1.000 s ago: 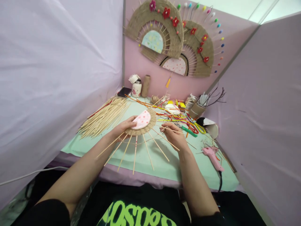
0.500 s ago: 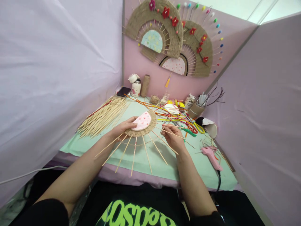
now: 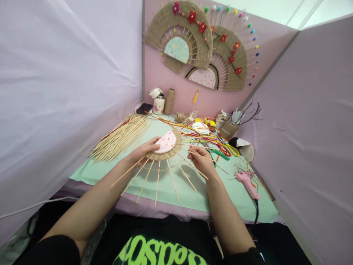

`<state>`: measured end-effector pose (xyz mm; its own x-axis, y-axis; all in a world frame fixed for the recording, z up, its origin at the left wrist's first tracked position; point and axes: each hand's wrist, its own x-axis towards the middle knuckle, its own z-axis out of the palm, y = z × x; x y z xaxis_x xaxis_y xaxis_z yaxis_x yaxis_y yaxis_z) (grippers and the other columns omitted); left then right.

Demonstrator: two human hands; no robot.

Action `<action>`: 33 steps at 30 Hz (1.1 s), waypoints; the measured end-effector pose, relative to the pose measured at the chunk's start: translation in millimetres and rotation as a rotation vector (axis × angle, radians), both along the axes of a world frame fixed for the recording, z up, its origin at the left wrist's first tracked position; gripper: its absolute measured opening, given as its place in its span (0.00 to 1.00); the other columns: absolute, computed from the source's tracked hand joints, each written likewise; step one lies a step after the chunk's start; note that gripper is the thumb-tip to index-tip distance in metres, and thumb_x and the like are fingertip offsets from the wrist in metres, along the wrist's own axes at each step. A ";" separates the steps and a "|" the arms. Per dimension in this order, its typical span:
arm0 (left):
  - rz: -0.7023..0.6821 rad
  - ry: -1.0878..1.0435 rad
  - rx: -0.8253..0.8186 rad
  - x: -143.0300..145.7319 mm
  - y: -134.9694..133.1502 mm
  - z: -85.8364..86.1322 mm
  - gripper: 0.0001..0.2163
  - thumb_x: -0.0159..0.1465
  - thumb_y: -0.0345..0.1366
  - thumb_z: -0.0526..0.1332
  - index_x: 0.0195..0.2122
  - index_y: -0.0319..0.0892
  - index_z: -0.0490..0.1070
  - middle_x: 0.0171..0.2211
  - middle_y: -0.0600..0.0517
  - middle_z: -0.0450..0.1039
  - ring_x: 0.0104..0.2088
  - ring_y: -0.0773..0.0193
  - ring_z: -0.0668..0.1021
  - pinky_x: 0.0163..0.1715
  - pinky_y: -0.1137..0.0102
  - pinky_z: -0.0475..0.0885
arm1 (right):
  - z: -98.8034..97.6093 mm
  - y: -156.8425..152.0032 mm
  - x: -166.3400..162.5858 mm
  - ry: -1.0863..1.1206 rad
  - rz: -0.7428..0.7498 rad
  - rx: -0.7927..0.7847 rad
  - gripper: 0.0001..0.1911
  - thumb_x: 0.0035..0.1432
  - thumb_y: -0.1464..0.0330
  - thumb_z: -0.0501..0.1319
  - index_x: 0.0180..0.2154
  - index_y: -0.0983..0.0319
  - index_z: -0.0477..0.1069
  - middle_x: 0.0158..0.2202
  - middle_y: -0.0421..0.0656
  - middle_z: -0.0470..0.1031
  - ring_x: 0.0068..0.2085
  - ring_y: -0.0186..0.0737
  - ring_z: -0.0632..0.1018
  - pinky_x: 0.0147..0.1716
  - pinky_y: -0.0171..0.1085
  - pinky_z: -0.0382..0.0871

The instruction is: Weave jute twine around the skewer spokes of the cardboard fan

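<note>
My left hand [image 3: 146, 150] grips the flat edge of a small half-round woven fan [image 3: 178, 141], thumb on top. Its centre is a pink dotted fabric half-circle [image 3: 166, 142], bordered by coiled twine. Thin bamboo sticks [image 3: 173, 181] fan out from the border toward me and to the right. My right hand [image 3: 200, 156] is closed in a pinch among the right-hand sticks, apart from the woven border. A thin loose strand of twine [image 3: 160, 170] sags across the lower sticks toward that hand; its end is hidden by the fingers.
A bundle of bamboo sticks [image 3: 121, 138] lies at left. Behind the fan are coloured pipe cleaners [image 3: 190, 129], green-handled pliers [image 3: 220, 154] and scissors [image 3: 234, 150]. A pink glue gun [image 3: 249, 186] rests at right. A twine spool [image 3: 169, 101] and jar [image 3: 158, 105] stand at the back.
My right hand has shifted very slightly among the sticks. My left hand keeps its hold on the fan, and the whole view has moved a little.
</note>
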<state>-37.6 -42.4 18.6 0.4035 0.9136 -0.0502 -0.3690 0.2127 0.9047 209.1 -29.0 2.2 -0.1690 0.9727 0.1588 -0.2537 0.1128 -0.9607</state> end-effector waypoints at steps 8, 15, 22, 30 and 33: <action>0.032 -0.027 0.009 -0.9 0.7 0.4 0.21 0.54 0.39 0.66 0.49 0.44 0.67 0.42 0.48 0.75 0.32 0.64 0.78 0.31 0.72 0.70 | -9.0 6.8 9.7 -0.119 -0.018 0.069 0.09 0.47 0.64 0.67 0.32 0.60 0.75 0.24 0.37 0.72 0.27 0.32 0.69 0.31 0.34 0.60; 0.058 -0.023 -0.006 -1.9 0.3 2.0 0.21 0.53 0.39 0.67 0.48 0.45 0.68 0.38 0.50 0.76 0.30 0.65 0.77 0.29 0.73 0.70 | -7.8 5.6 10.4 -0.204 0.013 0.125 0.15 0.47 0.64 0.67 0.39 0.59 0.75 0.36 0.42 0.76 0.37 0.38 0.74 0.39 0.38 0.67; 0.026 -0.041 -0.016 -2.2 0.6 2.2 0.21 0.54 0.38 0.67 0.49 0.45 0.68 0.39 0.50 0.76 0.31 0.65 0.77 0.31 0.73 0.70 | -9.6 8.4 10.9 -0.178 -0.149 0.245 0.16 0.49 0.62 0.66 0.42 0.57 0.74 0.44 0.45 0.75 0.45 0.42 0.73 0.46 0.42 0.67; 0.035 -0.047 -0.016 -0.2 0.7 1.9 0.20 0.54 0.37 0.67 0.48 0.43 0.68 0.39 0.50 0.76 0.30 0.67 0.77 0.30 0.74 0.70 | -8.3 3.2 2.3 -0.219 -0.396 0.631 0.13 0.49 0.67 0.68 0.39 0.56 0.73 0.39 0.42 0.71 0.42 0.40 0.71 0.46 0.42 0.65; 0.030 -0.034 -0.023 -1.1 1.4 1.0 0.21 0.54 0.38 0.67 0.49 0.42 0.68 0.39 0.50 0.76 0.30 0.67 0.77 0.31 0.74 0.71 | -8.5 2.2 -0.8 -0.224 -0.433 0.732 0.12 0.50 0.68 0.67 0.40 0.56 0.73 0.38 0.42 0.71 0.42 0.41 0.71 0.44 0.42 0.65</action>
<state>-38.7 -40.9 19.6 0.3782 0.9239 -0.0582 -0.4063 0.2222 0.8863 208.3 -26.8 -6.3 0.0890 0.6252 0.7754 0.1400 0.7629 -0.6312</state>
